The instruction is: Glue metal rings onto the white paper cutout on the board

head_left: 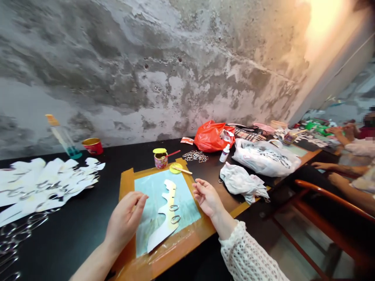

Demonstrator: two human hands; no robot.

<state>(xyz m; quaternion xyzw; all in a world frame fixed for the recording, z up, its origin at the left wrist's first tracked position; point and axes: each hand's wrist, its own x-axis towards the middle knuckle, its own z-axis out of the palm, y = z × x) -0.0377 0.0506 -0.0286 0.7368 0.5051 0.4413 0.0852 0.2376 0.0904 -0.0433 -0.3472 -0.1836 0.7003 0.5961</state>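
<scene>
**Two rings on the cut-out, hands off to either side**

Head view, the only one here: the white cut-out (170, 203) is lying at a slant on the pale blue sheet (187, 191), inside the brown tape border (125, 187). I count two metal rings (175, 215) on its middle stretch, and none on the narrower notched end. I'd call this piece partway along at most, but I can't tell if the rings are fixed down or whether more belong there.

Left hand (125, 216) is over the sheet's left side, thumb and fingers close together. Right hand (207, 197) is just past the right edge, fingers curled in, tips close. Can't tell if either one has something tiny pinched.

Beyond the sheet there's a loose heap of metal rings (195, 156), a small open pot (161, 160), and a yellow lid (175, 166) with a wooden stick (186, 171) across it. Over on the left, a big spread of white pieces (43, 179) has rings among them, so those look further along to me.
</scene>
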